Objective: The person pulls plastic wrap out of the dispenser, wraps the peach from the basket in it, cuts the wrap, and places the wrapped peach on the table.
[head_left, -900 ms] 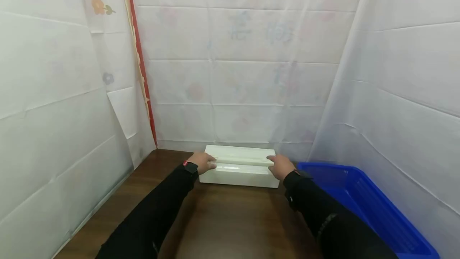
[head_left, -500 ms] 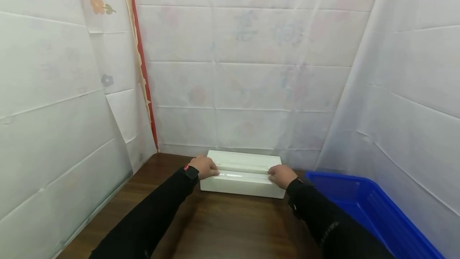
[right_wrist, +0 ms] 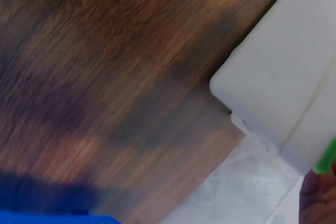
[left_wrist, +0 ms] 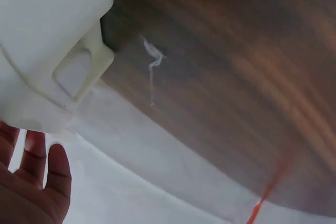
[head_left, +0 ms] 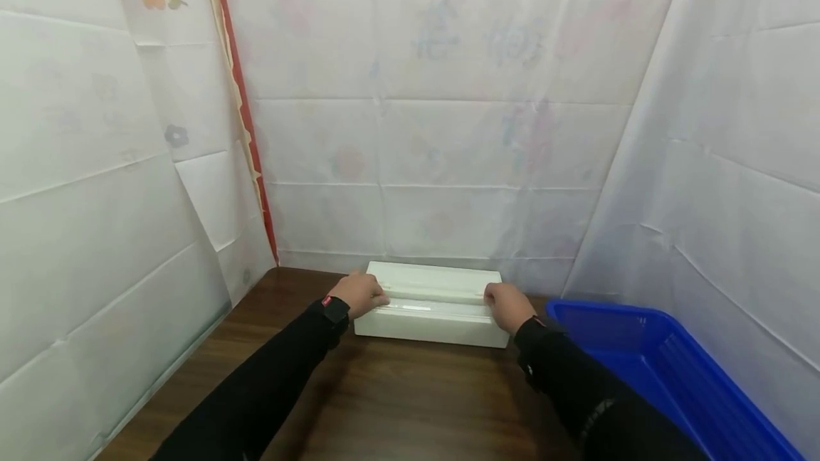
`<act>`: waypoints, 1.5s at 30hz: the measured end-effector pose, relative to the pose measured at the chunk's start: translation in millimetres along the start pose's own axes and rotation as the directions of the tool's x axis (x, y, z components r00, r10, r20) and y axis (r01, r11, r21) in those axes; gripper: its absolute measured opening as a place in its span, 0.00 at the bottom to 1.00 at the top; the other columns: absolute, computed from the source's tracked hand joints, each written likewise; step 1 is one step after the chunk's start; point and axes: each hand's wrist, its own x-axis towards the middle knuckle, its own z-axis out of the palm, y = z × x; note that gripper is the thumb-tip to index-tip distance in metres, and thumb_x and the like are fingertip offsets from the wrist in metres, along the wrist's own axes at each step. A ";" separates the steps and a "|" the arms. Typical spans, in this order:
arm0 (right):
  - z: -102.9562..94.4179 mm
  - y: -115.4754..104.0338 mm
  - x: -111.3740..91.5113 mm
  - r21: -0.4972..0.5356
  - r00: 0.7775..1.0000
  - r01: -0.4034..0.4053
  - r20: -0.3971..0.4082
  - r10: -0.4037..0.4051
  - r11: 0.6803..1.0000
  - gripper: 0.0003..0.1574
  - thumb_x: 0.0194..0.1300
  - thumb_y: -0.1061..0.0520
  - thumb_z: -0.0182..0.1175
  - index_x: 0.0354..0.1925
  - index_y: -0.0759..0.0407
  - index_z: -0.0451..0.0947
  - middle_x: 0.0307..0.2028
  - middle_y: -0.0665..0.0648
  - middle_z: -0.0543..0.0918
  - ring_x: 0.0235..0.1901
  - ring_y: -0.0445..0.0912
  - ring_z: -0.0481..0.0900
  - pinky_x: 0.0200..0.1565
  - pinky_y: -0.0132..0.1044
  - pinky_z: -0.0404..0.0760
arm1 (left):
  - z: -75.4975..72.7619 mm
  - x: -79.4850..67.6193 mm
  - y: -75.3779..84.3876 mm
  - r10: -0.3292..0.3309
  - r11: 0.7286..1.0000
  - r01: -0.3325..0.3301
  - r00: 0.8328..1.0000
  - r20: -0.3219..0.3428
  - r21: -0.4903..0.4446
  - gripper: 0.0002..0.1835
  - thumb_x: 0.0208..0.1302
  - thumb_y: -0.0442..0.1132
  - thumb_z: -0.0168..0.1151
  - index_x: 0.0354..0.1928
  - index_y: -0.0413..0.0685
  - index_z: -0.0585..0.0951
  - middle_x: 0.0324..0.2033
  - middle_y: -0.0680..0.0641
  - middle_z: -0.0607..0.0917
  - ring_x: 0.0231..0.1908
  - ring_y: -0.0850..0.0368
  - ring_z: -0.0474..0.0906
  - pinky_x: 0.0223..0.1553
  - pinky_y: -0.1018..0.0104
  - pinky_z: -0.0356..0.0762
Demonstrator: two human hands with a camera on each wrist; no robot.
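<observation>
A long white plastic box (head_left: 435, 329) lies on the wooden table near the back curtain, with a raised lid section and a glossy strip along its front. My left hand (head_left: 360, 293) grips the lid's front edge near the left end, thumb and fingertips together. Near the right end, my right hand (head_left: 510, 306) pinches the same edge. In the left wrist view, the spread fingers (left_wrist: 59, 169) of that hand show below the box's end, which has a loop-shaped opening. The right wrist view shows a green piece (right_wrist: 326, 158) beside the box's corner and part of the right hand.
A blue plastic tray (head_left: 647, 347) stands to the right, partly behind the right sleeve. White curtains (head_left: 435, 134) enclose the table (head_left: 410, 404) on the back and both sides. A red strip (head_left: 243, 105) hangs at the back left corner.
Thumbs and fingers, apart at the box's middle groove earlier, have closed together on the lid's edge. The right hand has risen slightly along that edge. The camera view has shifted a little.
</observation>
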 end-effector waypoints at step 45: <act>-41.7 -27.8 26.0 0.390 0.947 -0.271 -0.053 0.316 0.880 0.16 0.85 0.60 0.44 0.52 0.70 0.76 0.49 0.71 0.84 0.48 0.63 0.82 0.47 0.50 0.75 | -56.7 35.3 18.3 -0.134 0.967 0.117 0.989 -0.061 -0.225 0.09 0.79 0.37 0.61 0.48 0.40 0.87 0.42 0.43 0.90 0.40 0.50 0.85 0.47 0.54 0.83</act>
